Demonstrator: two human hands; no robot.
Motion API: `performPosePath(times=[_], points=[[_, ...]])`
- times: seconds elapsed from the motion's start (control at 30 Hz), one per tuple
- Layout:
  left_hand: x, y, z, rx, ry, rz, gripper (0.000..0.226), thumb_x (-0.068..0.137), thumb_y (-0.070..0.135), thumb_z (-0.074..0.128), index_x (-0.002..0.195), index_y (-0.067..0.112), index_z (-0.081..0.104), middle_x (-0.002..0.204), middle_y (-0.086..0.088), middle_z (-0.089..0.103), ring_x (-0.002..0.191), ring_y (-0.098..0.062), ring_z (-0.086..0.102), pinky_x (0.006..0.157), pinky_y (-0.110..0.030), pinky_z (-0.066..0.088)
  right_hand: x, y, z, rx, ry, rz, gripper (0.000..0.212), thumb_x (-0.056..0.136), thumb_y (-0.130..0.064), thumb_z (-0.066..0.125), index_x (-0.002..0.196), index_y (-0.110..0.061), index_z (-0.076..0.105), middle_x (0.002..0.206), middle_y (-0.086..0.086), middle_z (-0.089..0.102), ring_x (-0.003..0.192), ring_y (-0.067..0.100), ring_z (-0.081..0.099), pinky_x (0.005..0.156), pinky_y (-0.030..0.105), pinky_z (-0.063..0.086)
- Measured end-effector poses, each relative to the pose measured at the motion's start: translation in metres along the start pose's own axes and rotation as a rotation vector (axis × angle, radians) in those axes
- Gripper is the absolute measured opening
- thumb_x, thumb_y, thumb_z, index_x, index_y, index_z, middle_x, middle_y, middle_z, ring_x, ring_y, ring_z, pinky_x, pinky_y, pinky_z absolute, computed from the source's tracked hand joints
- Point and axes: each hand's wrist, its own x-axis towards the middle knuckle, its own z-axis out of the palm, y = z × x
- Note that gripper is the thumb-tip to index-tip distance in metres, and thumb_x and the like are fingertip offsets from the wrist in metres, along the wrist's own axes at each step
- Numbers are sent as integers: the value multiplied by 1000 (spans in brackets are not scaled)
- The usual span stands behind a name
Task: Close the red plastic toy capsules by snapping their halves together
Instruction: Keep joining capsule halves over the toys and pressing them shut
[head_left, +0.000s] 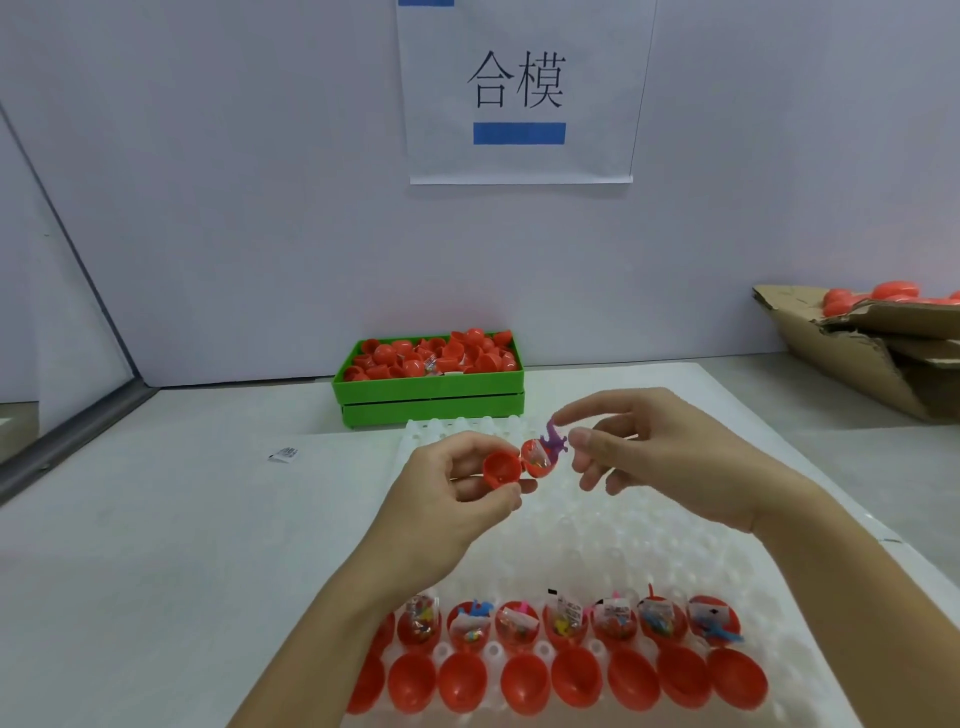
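Here: left hand (457, 480) pinching an open red capsule (519, 464) above the white tray (597, 525), its two halves side by side, a purple toy (709, 441) poking out of the right half. Right hand (649, 447) just beside it, fingers loosely spread, holding nothing. Near rows of the tray: filled halves (566, 621), empty halves (576, 678). Behind: green bin (431, 400) of red halves; cardboard box (857, 358) far right.

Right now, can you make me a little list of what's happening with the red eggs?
left hand: holds an open red capsule, its two halves side by side
purple toy figure: sticks out of the filled half
right hand: fingers close to the purple toy, contact unclear
white tray: near rows hold filled halves and empty halves
green crate: holds more red capsule halves, by the wall
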Motion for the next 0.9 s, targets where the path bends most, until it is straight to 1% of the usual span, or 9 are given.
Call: performPosePath(times=[0.13, 0.23, 0.3, 0.37, 0.47, 0.53, 0.63, 0.8, 0.9], points=[[-1, -1, 1, 38, -44, -10, 25, 88, -5, 67, 106, 12, 67, 101, 1, 76, 96, -16, 74, 86, -29, 58, 4, 1, 12, -133, 108, -67, 3, 92, -34, 66, 91, -35, 69, 71, -14, 73, 65, 2, 69, 54, 8, 47], [-1, -1, 1, 56, -68, -15, 24, 88, -3, 66, 107, 11, 67, 103, 1, 76, 96, -15, 73, 88, -30, 58, 6, 2, 20, -212, 154, -87, 9, 89, -29, 68, 82, -32, 71, 69, -16, 72, 63, 2, 68, 54, 7, 47], [-2, -1, 1, 64, -79, -20, 23, 89, -3, 66, 107, 11, 67, 103, 2, 76, 96, -14, 73, 89, -31, 58, 6, 3, 22, -246, 185, -88, 10, 86, -24, 70, 78, -29, 72, 67, -17, 72, 63, 2, 68, 55, 9, 50], [-1, -1, 1, 70, -77, -22, 23, 89, -2, 67, 107, 12, 67, 102, 2, 77, 96, -13, 73, 90, -32, 58, 6, 3, 22, -282, 201, -81, 10, 85, -22, 71, 80, -31, 71, 65, -19, 71, 64, 0, 68, 56, 12, 52], [-1, -1, 1, 69, -67, -19, 23, 88, -2, 67, 107, 12, 67, 101, 2, 77, 95, -13, 74, 89, -31, 58, 5, 2, 22, -337, 193, -75, 15, 85, -22, 71, 87, -37, 67, 64, -23, 69, 65, -1, 67, 55, 10, 50], [-1, -1, 0, 62, -62, -18, 23, 88, -3, 68, 107, 11, 67, 101, 2, 77, 95, -13, 74, 89, -31, 58, 5, 0, 21, -349, 199, -82, 16, 86, -21, 69, 85, -36, 69, 63, -23, 68, 64, 0, 67, 54, 10, 51], [-1, -2, 0, 57, -60, -23, 23, 88, -2, 68, 107, 12, 67, 101, 2, 77, 95, -13, 73, 89, -32, 58, 3, -2, 18, -334, 218, -84, 16, 86, -17, 68, 82, -32, 70, 63, -20, 70, 62, 1, 68, 55, 11, 53], [0, -3, -1, 55, -47, -30, 24, 88, 0, 69, 107, 14, 67, 99, 3, 77, 95, -12, 73, 89, -34, 58, -1, -10, 10, -229, 304, -130, 15, 88, -15, 68, 83, -29, 71, 65, -17, 72, 62, 1, 69, 53, 7, 48], [0, -3, -1, 61, -58, -23, 25, 88, 1, 70, 108, 15, 68, 100, 3, 77, 95, -12, 73, 89, -34, 58, -4, -18, 16, -80, 246, -181, 12, 88, -13, 68, 86, -23, 74, 67, -11, 73, 59, 3, 69, 51, 7, 45]])
